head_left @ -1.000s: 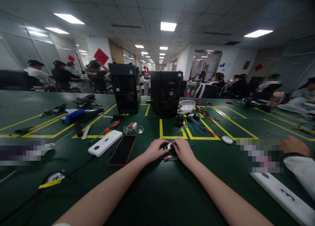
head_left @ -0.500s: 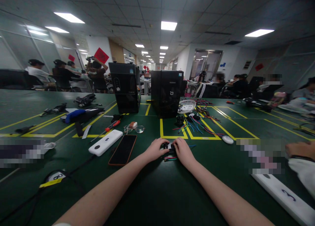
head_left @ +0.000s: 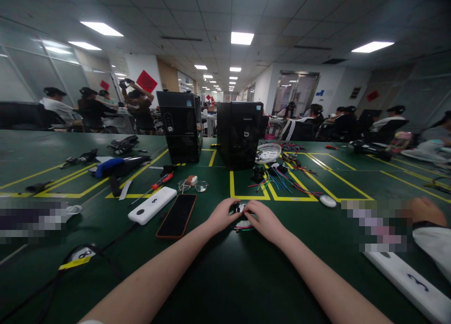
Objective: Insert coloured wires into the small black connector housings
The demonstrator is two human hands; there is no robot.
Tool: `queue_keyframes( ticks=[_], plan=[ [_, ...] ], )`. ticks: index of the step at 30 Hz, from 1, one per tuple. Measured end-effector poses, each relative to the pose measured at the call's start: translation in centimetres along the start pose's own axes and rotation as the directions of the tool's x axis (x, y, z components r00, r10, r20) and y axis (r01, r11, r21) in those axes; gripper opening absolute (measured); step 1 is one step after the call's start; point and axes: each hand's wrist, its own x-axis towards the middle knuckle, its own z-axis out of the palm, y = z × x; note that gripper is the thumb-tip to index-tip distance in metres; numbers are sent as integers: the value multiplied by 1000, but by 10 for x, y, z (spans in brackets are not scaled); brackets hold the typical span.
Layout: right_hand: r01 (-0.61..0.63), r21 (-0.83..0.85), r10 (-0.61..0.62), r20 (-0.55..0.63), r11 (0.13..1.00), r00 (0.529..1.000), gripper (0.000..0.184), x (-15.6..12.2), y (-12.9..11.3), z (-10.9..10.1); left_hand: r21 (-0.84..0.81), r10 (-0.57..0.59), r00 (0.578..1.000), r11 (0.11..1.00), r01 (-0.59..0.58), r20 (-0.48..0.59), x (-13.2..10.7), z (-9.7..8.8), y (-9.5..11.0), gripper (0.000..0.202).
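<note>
My left hand and my right hand meet on the green table, fingers curled around a small black part with a white label and short coloured wires under it. Both hands pinch this part from either side; most of it is hidden by my fingers. Just left of my left hand lies a black phone with an orange edge, screen up. Beyond it lies a white power bank marked 8.
Two black computer towers stand behind my hands. Coloured cables, a white fan grille, a white mouse, glasses and a red screwdriver lie around. Another person's hand rests at right, by a white strip marked 3.
My right hand has slid a little lower and over the small part, covering more of it. The other person's hand at the right shifted slightly.
</note>
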Motion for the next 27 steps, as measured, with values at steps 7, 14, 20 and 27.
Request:
queue_keyframes(
  ticks=[7, 14, 20, 27],
  plan=[
    [64, -64, -54, 145, 996, 988, 16, -6, -14, 10, -1, -45, 999, 999, 45, 4, 1, 0, 1, 40],
    [24, -236, 45, 285, 971, 958, 12, -6, -18, 3, 6, -38, 999, 999, 38, -8, 0, 0, 1, 40],
    [51, -365, 74, 319, 929, 945, 24, -10, -24, 12, 0, -28, 1000, 1000, 28, -8, 0, 1, 0, 41],
    [2, -332, 110, 318, 943, 942, 27, -9, -19, 15, -11, -63, 998, 998, 63, 17, 1, 0, 1, 43]
  ],
)
